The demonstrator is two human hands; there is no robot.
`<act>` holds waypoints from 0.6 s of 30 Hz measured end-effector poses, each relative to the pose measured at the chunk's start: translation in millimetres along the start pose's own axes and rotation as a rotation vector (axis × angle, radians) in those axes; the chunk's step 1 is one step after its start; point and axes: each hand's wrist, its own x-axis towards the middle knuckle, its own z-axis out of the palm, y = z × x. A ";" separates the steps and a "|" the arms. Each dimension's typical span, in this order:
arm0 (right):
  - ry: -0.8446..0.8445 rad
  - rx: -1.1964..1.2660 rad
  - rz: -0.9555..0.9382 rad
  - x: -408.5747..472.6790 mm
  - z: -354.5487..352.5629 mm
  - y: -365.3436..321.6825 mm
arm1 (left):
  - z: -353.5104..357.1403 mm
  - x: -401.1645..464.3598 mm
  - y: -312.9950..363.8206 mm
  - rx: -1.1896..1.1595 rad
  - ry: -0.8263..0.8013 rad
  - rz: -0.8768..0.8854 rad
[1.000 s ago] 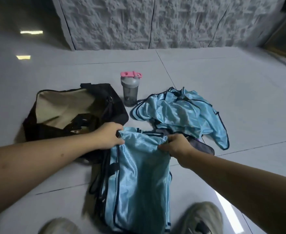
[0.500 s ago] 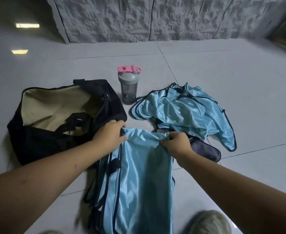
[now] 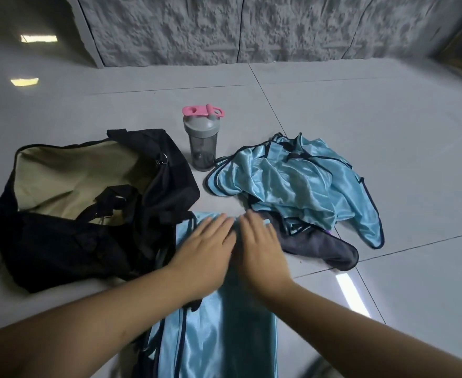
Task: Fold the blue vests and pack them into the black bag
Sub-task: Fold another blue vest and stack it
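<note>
A light blue vest (image 3: pixel 219 336) with dark trim lies stretched out on the floor in front of me. My left hand (image 3: pixel 205 249) and my right hand (image 3: pixel 260 246) rest flat on its far end, side by side, fingers straight. The black bag (image 3: pixel 60 241) lies open to the left, showing its beige lining. A heap of more blue vests (image 3: pixel 298 184) lies crumpled to the right.
A grey shaker bottle (image 3: pixel 202 140) with a pink lid stands between the bag and the heap. A dark grey cloth (image 3: pixel 322 246) lies under the heap's near edge. The floor is glossy pale tile, with a rough stone wall (image 3: pixel 251 28) behind.
Both hands have let go of the vest's far corners and moved inward. They now lie flat and close together on the vest. The view has tilted.
</note>
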 end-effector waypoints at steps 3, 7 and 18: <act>-0.180 -0.105 -0.080 -9.8 23.7 5.7 | 27.2 -7.6 -6.7 0.037 -0.189 -0.114; -0.331 -0.158 -0.055 -5.0 28.5 16.1 | 48.6 -12.8 -20.0 0.031 -0.250 -0.141; -0.424 -0.076 0.061 -11.3 37.6 25.5 | 62.0 -16.0 -24.9 -0.031 -0.251 -0.138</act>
